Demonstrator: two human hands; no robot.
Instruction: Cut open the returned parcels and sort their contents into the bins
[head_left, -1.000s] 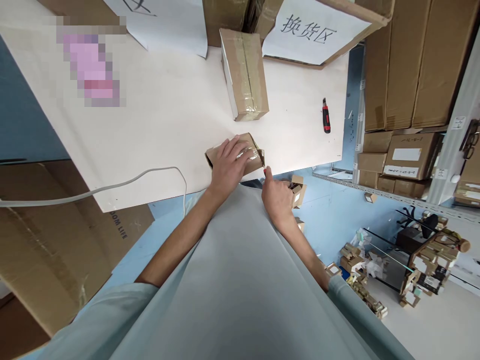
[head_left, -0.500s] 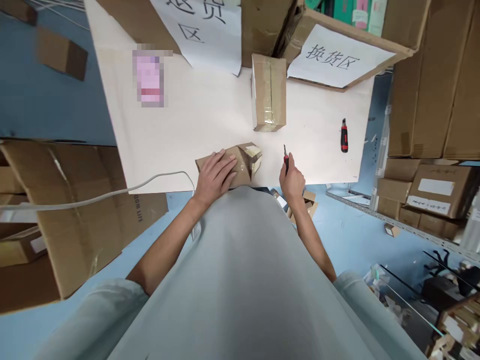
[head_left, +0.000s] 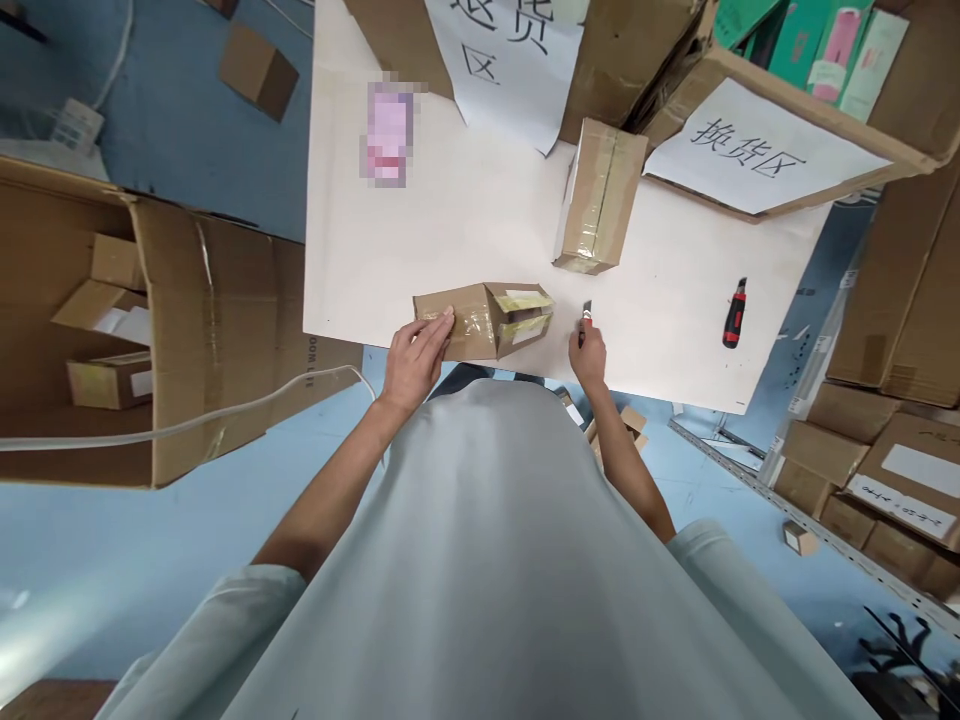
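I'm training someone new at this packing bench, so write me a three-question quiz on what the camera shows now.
1. True or false: the left hand rests on a cardboard box.
2. What does the right hand hold? A) a pen B) a cutter C) a tape roll
3. Fill in: a second cutter lies on the pale table, to the ____ of the right hand.

Key: 1. True. 2. B. 3. right.

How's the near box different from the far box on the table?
The near box has parted flaps at one end; the far box looks taped shut. The left hand touches the near box; no hand touches the far box. Both are brown cardboard with tape.
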